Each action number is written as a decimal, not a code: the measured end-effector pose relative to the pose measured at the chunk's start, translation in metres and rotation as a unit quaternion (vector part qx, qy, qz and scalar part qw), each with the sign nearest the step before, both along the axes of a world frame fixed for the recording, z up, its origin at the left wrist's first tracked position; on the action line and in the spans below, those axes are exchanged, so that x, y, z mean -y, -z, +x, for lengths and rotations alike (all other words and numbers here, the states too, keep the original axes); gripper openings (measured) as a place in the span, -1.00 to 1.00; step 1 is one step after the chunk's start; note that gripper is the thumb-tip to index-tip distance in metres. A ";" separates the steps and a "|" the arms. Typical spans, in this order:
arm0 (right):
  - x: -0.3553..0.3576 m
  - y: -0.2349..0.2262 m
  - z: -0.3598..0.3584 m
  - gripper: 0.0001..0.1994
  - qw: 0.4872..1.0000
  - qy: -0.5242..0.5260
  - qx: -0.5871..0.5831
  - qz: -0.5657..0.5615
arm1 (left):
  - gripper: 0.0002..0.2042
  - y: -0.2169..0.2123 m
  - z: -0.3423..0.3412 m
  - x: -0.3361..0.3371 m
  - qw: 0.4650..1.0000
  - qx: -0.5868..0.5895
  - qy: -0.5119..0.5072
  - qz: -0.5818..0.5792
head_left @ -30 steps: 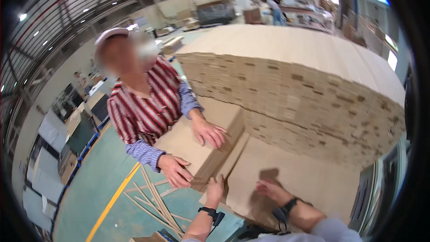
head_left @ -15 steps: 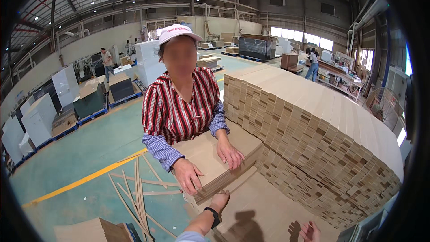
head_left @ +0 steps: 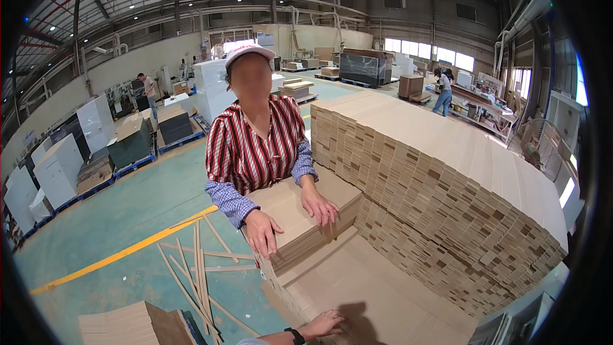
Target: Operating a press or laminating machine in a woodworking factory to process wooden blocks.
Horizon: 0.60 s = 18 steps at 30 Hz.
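My left hand (head_left: 324, 324), with a black band (head_left: 295, 336) at its wrist, is at the lower edge, fingers outstretched. It holds nothing and hovers over or touches a flat tan board surface (head_left: 383, 281); I cannot tell which. A shadow falls on that surface beside it. Beyond it stands a short stack of tan boards (head_left: 300, 204). Both hands of a co-worker (head_left: 262, 153) in a striped top rest on this stack's near edge. My right hand is out of the picture.
A tall block of stacked board strips (head_left: 434, 198) closes off the right side. Loose thin strips (head_left: 201, 275) lie on the green floor at left, near another tan stack (head_left: 128, 322). Wrapped pallets (head_left: 60, 166) line the far left. A fan (head_left: 536, 140) stands at far right.
My left hand has drawn back from the short stack, toward the lower edge and slightly right. My right hand has left the picture. The co-worker's hands stay on the stack.
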State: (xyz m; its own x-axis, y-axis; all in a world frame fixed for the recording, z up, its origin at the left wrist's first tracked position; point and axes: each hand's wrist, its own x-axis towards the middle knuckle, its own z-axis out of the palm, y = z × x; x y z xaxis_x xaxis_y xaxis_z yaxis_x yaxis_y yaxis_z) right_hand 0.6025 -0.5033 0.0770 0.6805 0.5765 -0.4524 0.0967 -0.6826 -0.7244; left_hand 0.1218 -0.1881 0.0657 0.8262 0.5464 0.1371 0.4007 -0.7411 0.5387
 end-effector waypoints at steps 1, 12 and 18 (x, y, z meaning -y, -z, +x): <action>0.009 0.001 0.000 -0.42 1.000 0.004 -0.001 -0.006 | -0.52 0.006 0.000 0.013 0.999 0.007 0.001 0.037; 0.080 0.033 -0.015 -0.36 0.997 0.047 -0.026 -0.057 | -0.39 0.035 0.017 0.032 0.973 -0.228 0.030 -0.026; 0.095 0.040 -0.021 -0.33 0.994 0.068 -0.025 -0.078 | -0.33 0.015 0.045 0.040 0.939 -0.333 -0.007 -0.089</action>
